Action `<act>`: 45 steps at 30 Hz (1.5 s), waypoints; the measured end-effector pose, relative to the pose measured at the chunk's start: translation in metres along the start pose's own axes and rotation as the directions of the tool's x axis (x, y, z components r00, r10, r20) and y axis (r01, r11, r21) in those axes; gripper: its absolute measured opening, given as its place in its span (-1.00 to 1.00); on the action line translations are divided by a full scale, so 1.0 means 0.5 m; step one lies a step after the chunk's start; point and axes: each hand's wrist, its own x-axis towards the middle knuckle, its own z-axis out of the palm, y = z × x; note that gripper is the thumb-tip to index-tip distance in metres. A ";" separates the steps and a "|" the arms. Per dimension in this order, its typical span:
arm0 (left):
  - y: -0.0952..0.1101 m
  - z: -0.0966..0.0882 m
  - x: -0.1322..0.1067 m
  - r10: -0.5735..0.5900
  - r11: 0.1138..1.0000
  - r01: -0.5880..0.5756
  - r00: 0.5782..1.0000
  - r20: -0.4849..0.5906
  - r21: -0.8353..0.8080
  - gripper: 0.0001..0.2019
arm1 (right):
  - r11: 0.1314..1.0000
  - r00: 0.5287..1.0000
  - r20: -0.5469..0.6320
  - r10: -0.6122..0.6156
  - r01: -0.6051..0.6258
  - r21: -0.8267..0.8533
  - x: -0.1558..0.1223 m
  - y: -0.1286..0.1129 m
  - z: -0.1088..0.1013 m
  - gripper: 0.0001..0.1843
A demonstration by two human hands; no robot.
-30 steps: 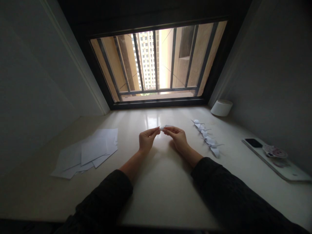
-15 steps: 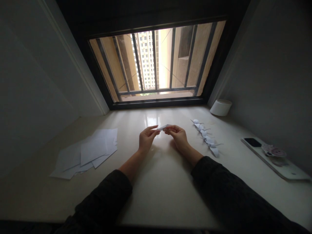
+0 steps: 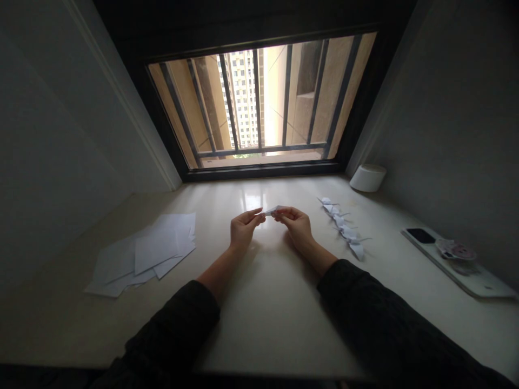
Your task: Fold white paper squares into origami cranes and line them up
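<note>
A small folded piece of white paper (image 3: 272, 210) is held up between my two hands over the white sill. My left hand (image 3: 243, 229) pinches its left tip between thumb and fingers. On the other end, my right hand (image 3: 297, 226) has its thumb and fingers closed, hiding part of the fold. To the right lies a row of several small folded paper pieces (image 3: 340, 224) with thin pointed ends. A loose stack of white paper sheets (image 3: 156, 251) lies to the left of my hands.
A phone (image 3: 454, 262) with a round grip on its back lies at the far right. Near the window's right corner stands a white cylindrical object (image 3: 368, 178). The barred window (image 3: 259, 102) rises behind the sill (image 3: 267, 313), whose front edge is close to me.
My left fingers have shifted very slightly left along the folded paper, so a little more of it shows. My right hand keeps nearly the same grip.
</note>
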 end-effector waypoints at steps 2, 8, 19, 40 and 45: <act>-0.001 0.000 0.001 0.003 1.000 -0.003 1.000 0.008 -0.001 -0.60 | 1.000 1.000 -0.016 -0.010 0.010 -0.028 0.000 -0.001 0.000 -0.72; -0.006 0.001 0.002 -0.018 1.000 0.018 1.000 0.008 -0.023 -0.59 | 0.996 1.000 -0.008 -0.025 0.025 -0.084 0.001 0.002 -0.001 -0.75; -0.010 -0.002 0.002 -0.026 0.998 0.019 0.993 0.116 0.055 -0.55 | 0.984 0.993 0.028 -0.118 0.121 -0.133 0.014 0.023 -0.013 -0.69; -0.013 -0.007 0.005 -0.136 0.974 0.091 0.968 0.212 0.206 -0.59 | 0.858 0.967 0.088 -0.238 0.252 -0.449 -0.003 0.006 -0.012 -0.69; -0.026 -0.008 0.006 -0.122 0.976 0.079 0.970 0.210 0.201 -0.63 | 0.891 0.984 0.042 -0.173 0.175 -0.419 0.002 0.020 -0.016 -0.63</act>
